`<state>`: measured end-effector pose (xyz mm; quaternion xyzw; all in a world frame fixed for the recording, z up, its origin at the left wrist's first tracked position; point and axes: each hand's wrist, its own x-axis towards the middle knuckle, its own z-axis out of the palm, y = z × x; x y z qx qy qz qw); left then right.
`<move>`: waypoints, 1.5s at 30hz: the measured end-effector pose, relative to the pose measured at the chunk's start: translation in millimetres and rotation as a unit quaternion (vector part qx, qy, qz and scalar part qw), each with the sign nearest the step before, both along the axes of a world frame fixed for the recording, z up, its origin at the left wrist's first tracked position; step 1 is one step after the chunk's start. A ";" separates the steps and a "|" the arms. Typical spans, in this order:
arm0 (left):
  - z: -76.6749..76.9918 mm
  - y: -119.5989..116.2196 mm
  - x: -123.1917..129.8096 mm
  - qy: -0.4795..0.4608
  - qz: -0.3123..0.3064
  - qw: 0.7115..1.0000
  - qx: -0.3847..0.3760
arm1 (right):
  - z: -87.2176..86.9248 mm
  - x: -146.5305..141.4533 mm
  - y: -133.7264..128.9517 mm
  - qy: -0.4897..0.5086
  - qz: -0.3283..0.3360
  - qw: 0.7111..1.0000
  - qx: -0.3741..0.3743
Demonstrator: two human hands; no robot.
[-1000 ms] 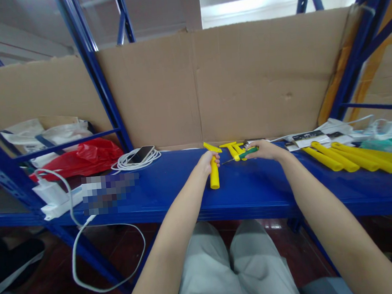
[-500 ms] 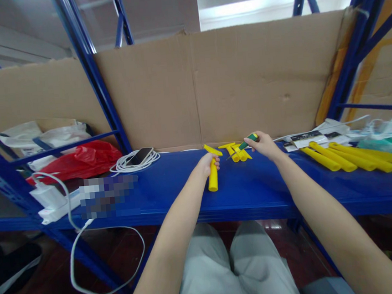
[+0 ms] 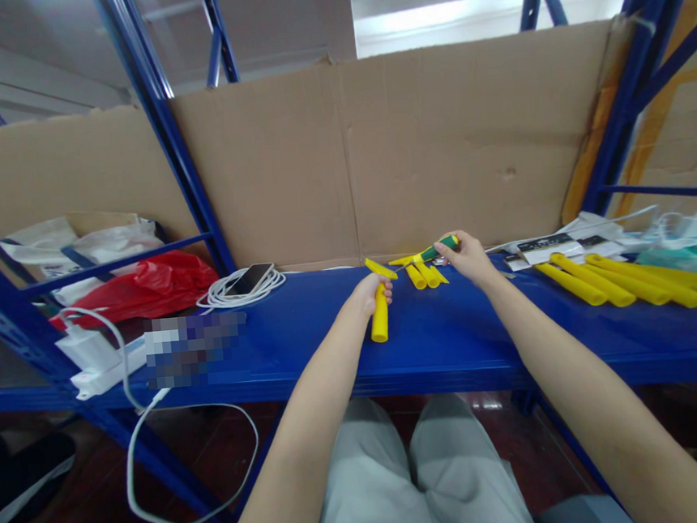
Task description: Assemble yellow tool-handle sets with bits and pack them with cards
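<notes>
My left hand [image 3: 376, 291] is wrapped round a yellow T-shaped piece [image 3: 379, 324], whose round tube end points toward me and whose crosspiece shows above the fingers. In my right hand [image 3: 459, 255] is a screwdriver with a green and yellow handle [image 3: 438, 249]. Its thin shaft points left, and the tip is at or close to the crosspiece; contact is too small to tell. Just behind the shaft, several yellow pieces [image 3: 428, 276] lie together on the blue table [image 3: 306, 330].
Several long yellow tubes [image 3: 624, 278] lie at the right, beside white packets [image 3: 546, 247]. On the left are a phone [image 3: 251, 280] on a coiled white cable, a red bag [image 3: 155, 282] and a white power strip [image 3: 99, 377]. A cardboard sheet [image 3: 436, 148] stands behind.
The screwdriver has swung from pointing down-left to nearly level, its tip now by the crosspiece in my left hand. My left hand has hardly moved.
</notes>
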<state>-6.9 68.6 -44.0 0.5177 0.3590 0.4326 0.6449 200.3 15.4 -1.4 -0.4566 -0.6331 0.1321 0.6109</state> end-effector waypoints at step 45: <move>6.1 -9.1 1.6 0.025 0.011 0.999 -0.028 | 10.5 -11.5 -17.6 0.168 0.052 0.973 -0.152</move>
